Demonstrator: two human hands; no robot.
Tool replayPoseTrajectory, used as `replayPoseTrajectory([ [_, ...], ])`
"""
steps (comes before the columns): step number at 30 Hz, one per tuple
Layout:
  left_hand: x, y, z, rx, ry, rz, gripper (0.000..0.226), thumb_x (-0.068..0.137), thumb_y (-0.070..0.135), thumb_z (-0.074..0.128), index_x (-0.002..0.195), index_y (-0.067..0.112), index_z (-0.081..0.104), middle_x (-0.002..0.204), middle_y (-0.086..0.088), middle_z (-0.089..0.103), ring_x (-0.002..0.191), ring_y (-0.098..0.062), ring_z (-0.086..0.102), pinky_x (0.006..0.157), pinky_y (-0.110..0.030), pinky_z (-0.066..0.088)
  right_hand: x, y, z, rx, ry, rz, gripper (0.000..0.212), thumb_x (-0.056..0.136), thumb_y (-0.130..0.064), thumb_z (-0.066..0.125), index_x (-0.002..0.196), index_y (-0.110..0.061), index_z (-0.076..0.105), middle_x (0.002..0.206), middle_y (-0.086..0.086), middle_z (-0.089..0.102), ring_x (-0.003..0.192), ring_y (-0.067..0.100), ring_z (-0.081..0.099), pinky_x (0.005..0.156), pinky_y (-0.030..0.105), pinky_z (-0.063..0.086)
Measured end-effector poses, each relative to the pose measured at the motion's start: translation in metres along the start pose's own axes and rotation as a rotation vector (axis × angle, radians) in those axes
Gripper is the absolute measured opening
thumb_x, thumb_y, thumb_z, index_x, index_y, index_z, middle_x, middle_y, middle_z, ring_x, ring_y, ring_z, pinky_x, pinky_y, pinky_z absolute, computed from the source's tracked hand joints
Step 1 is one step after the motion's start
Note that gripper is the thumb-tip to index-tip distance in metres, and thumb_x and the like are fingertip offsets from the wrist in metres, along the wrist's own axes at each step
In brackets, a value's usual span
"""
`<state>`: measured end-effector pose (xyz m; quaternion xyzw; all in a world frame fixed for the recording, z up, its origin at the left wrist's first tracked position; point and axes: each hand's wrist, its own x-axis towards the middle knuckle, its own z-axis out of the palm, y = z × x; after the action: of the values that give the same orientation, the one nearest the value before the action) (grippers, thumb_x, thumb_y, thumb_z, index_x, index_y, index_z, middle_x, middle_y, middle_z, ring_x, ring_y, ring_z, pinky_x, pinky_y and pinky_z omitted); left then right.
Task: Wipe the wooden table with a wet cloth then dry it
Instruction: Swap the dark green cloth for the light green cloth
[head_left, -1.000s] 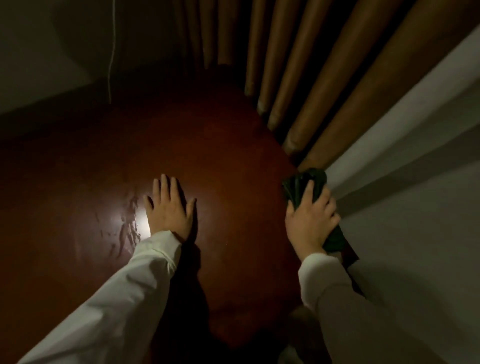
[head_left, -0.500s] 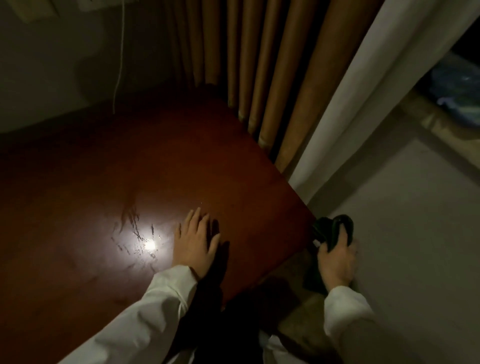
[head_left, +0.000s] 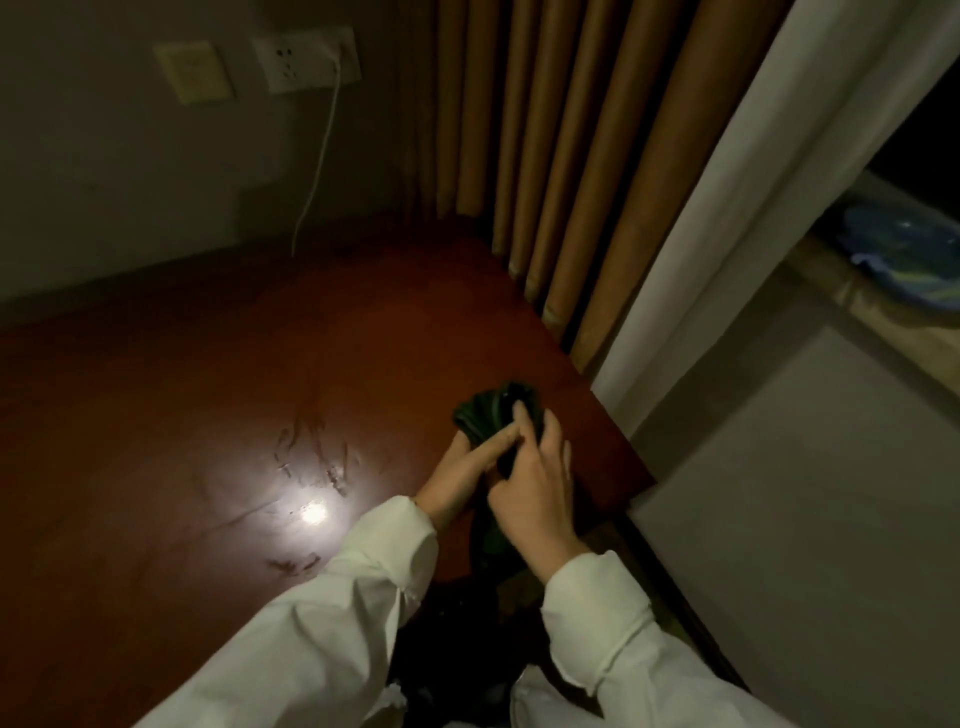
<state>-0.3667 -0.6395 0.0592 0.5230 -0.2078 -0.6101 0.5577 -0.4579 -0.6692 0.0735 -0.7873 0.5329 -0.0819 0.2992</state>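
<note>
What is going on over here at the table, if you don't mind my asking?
A person in white sleeves holds a dark green cloth in both hands, the left hand and right hand together over the near right corner of the wooden table. Wet streaks glint on the tabletop beside a light reflection. The cloth seems to be getting bunched or refolded.
</note>
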Motion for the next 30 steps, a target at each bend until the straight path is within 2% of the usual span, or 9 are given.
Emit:
replayPoseTrajectory([
  [3, -0.023, 0.018, -0.022, 0.002, 0.14, 0.145, 0.036, 0.08, 0.022, 0.062, 0.113, 0.03, 0.052, 0.111, 0.004, 0.063, 0.103, -0.013, 0.061, 0.086, -0.029, 0.05, -0.012, -0.036, -0.002, 0.076, -0.191, -0.175, 0.089, 0.089, -0.018, 0.054, 0.148, -0.033, -0.011, 0.157, -0.007, -0.011, 0.142, 0.027, 0.006, 0.114, 0.043, 0.022],
  [6, -0.052, 0.033, -0.051, -0.092, 0.224, 0.196, 0.047, 0.073, 0.026, 0.064, 0.119, 0.018, 0.054, 0.112, -0.006, 0.066, 0.104, -0.021, 0.062, 0.089, -0.034, 0.051, -0.027, -0.063, -0.007, 0.336, -0.301, -0.336, 0.098, 0.09, -0.011, 0.051, 0.134, -0.047, -0.029, 0.153, -0.01, 0.026, 0.143, 0.015, 0.015, 0.117, 0.047, 0.007],
  [10, -0.094, 0.043, -0.085, -0.167, 0.388, 0.256, 0.042, 0.076, 0.017, 0.065, 0.117, 0.011, 0.058, 0.11, -0.009, 0.067, 0.101, -0.023, 0.064, 0.086, -0.036, 0.053, -0.026, -0.091, 0.001, 0.391, -0.486, -0.487, 0.092, 0.088, 0.001, 0.044, 0.14, -0.038, -0.022, 0.127, -0.036, 0.042, 0.116, -0.033, 0.009, 0.115, 0.044, -0.012],
  [13, -0.126, 0.048, -0.11, -0.198, 0.568, 0.269, 0.034, 0.078, 0.014, 0.063, 0.112, 0.013, 0.059, 0.104, -0.007, 0.069, 0.094, -0.023, 0.066, 0.075, -0.032, 0.055, -0.019, -0.116, 0.022, 0.805, -0.545, -0.381, 0.081, 0.092, 0.006, 0.045, 0.142, -0.042, 0.003, 0.128, -0.023, 0.049, 0.13, -0.004, 0.035, 0.111, 0.047, 0.03],
  [15, -0.148, 0.05, -0.13, -0.248, 0.644, 0.244, 0.031, 0.084, 0.015, 0.058, 0.115, 0.011, 0.058, 0.103, -0.009, 0.069, 0.092, -0.025, 0.067, 0.073, -0.032, 0.055, -0.018, -0.132, 0.036, 0.852, -0.556, -0.267, 0.072, 0.09, -0.013, 0.06, 0.143, -0.037, 0.017, 0.136, -0.012, 0.04, 0.123, 0.013, 0.046, 0.101, 0.04, 0.044],
  [19, -0.197, 0.052, -0.164, -0.346, 0.692, 0.247, 0.048, 0.078, 0.021, 0.057, 0.125, 0.01, 0.052, 0.115, -0.015, 0.064, 0.102, -0.032, 0.062, 0.082, -0.04, 0.053, -0.027, -0.159, 0.064, 0.679, -1.125, -0.1, 0.063, 0.065, -0.053, 0.071, 0.113, -0.015, 0.061, 0.122, 0.006, 0.063, 0.109, 0.024, 0.061, 0.095, 0.043, 0.049],
  [21, -0.22, 0.053, -0.175, -0.351, 0.674, 0.284, 0.047, 0.078, 0.02, 0.054, 0.124, 0.014, 0.051, 0.116, -0.014, 0.063, 0.103, -0.03, 0.062, 0.083, -0.041, 0.053, -0.035, -0.175, 0.077, 0.666, -1.276, -0.074, 0.065, 0.065, -0.052, 0.076, 0.113, -0.009, 0.064, 0.113, 0.009, 0.068, 0.105, 0.028, 0.063, 0.097, 0.045, 0.046],
  [26, -0.272, 0.047, -0.202, -0.351, 0.743, 0.366, 0.034, 0.087, 0.011, 0.054, 0.12, 0.02, 0.05, 0.111, -0.009, 0.064, 0.095, -0.025, 0.066, 0.072, -0.036, 0.056, -0.066, -0.222, 0.11, 0.771, -1.488, -0.098, 0.037, 0.087, -0.007, 0.062, 0.123, -0.012, 0.056, 0.11, 0.005, 0.067, 0.095, 0.019, 0.067, 0.081, 0.036, 0.055],
  [30, -0.319, 0.034, -0.234, -0.25, 0.945, 0.335, 0.04, 0.089, 0.009, 0.053, 0.128, 0.011, 0.045, 0.116, -0.009, 0.061, 0.099, -0.023, 0.063, 0.074, -0.03, 0.056, -0.097, -0.259, 0.151, 0.673, -1.494, -0.239, 0.04, 0.089, -0.007, 0.06, 0.127, -0.017, 0.052, 0.118, 0.003, 0.063, 0.105, 0.022, 0.063, 0.085, 0.038, 0.054],
])
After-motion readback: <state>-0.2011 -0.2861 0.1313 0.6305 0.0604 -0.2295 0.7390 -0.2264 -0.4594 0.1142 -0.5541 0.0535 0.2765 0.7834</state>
